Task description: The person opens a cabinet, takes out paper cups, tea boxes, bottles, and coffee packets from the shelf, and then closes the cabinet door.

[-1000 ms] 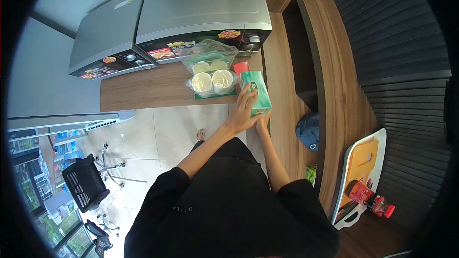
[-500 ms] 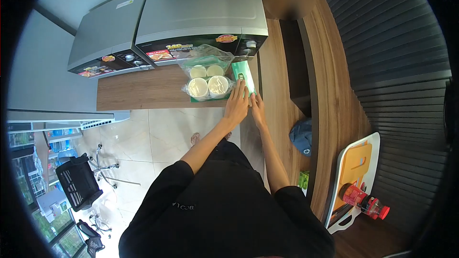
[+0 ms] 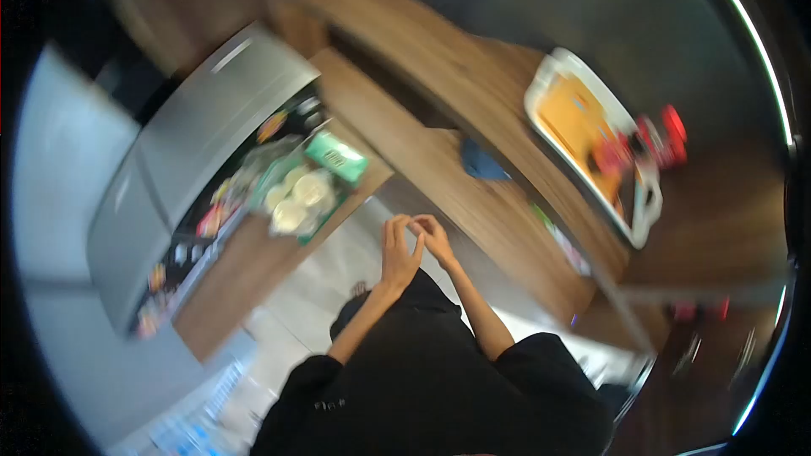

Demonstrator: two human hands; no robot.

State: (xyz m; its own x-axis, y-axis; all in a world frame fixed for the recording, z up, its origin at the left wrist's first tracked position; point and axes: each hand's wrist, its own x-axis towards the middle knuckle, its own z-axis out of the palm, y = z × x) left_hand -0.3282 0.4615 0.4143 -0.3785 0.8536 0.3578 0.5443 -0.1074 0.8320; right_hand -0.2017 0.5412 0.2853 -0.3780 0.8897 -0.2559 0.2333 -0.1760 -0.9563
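Both my hands are in front of my body, above the floor and away from the shelf edge. My left hand (image 3: pixel 399 253) is open, its fingers stretched and the thumb apart. Close beside it, my right hand (image 3: pixel 434 241) has loosely bent fingers, with the fingertips near or touching the left ones. I see nothing held in either. Nearest to them, a green and white soft pack (image 3: pixel 337 157) lies on the wooden shelf (image 3: pixel 245 262). Next to it several pale round cups (image 3: pixel 290 215) stand in a clear plastic bag. The view is blurred by motion.
Two silver microwave ovens (image 3: pixel 224 110) stand behind the cups. To the right runs a wooden counter (image 3: pixel 498 93) with a blue cloth item (image 3: pixel 482 160) in its recess. A white tray (image 3: pixel 539 101) holds an orange board (image 3: pixel 574 118) and a red-labelled bottle (image 3: pixel 646 145).
My hands have come off the green pack and drawn back toward my body. The view has turned to the right, so the shelf and ovens now appear slanted at the left.
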